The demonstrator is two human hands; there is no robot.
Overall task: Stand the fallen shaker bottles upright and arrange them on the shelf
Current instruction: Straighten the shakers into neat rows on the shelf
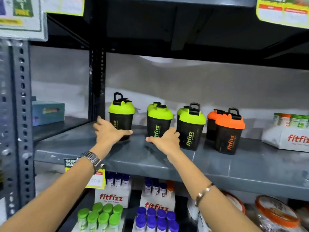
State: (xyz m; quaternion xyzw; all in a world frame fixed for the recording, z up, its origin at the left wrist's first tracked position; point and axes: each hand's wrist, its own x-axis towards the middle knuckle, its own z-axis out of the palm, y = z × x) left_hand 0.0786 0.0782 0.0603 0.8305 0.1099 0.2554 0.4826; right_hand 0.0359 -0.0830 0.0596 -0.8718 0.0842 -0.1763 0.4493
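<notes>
On the grey metal shelf point(167, 163), the left hand point(109, 131) cups the base of the leftmost green-lidded black shaker bottle point(121, 115), fingers spread. The right hand point(164, 139) wraps the base of the next green-lidded bottle point(158, 122). An orange-lidded shaker point(229, 131) stands upright toward the right end.

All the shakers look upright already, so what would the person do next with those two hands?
Probably nudge the middle green shaker sideways: the right hand rests at its base, the left hand at the leftmost green shaker, and the row's gaps look uneven.
</notes>
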